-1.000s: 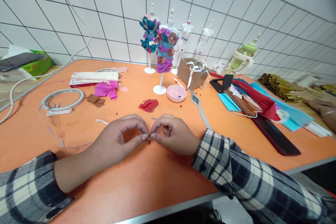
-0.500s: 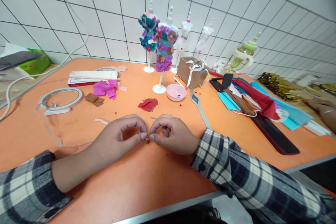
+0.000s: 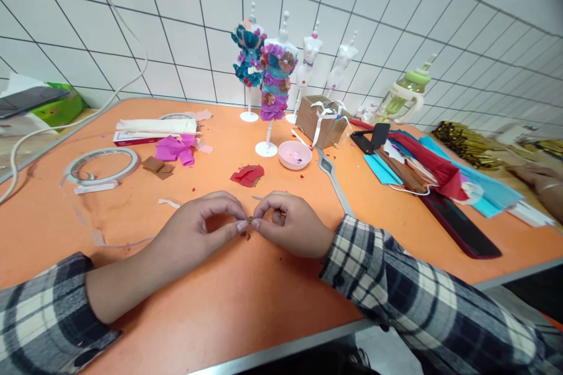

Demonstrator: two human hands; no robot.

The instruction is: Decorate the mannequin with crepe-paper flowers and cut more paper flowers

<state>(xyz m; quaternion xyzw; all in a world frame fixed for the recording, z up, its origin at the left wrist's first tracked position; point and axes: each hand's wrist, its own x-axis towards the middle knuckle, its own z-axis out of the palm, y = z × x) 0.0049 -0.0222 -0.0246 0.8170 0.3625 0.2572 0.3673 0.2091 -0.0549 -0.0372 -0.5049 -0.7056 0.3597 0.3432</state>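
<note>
My left hand (image 3: 197, 231) and my right hand (image 3: 292, 225) rest on the orange table (image 3: 246, 299), their fingertips pinched together on a tiny brown and red scrap of paper (image 3: 248, 221). Both hands are closed in a pinch, thumbs against forefingers. A few red crumbs lie under the scrap. Just beyond the hands lies a small heap of red paper pieces (image 3: 247, 175). Plaid sleeves cover both forearms.
At the back stand small mannequins, two of them dressed in paper flowers (image 3: 272, 79). A pink bowl (image 3: 295, 154), a brown gift bag (image 3: 322, 120), tape rolls (image 3: 100, 165), magenta paper (image 3: 175, 148) and stacked coloured sheets (image 3: 440, 176) lie around. Another person's hand (image 3: 541, 181) shows at far right.
My fingertips have shifted slightly on the tiny scrap, lifting it a little off the table. Everything else stays where it was.
</note>
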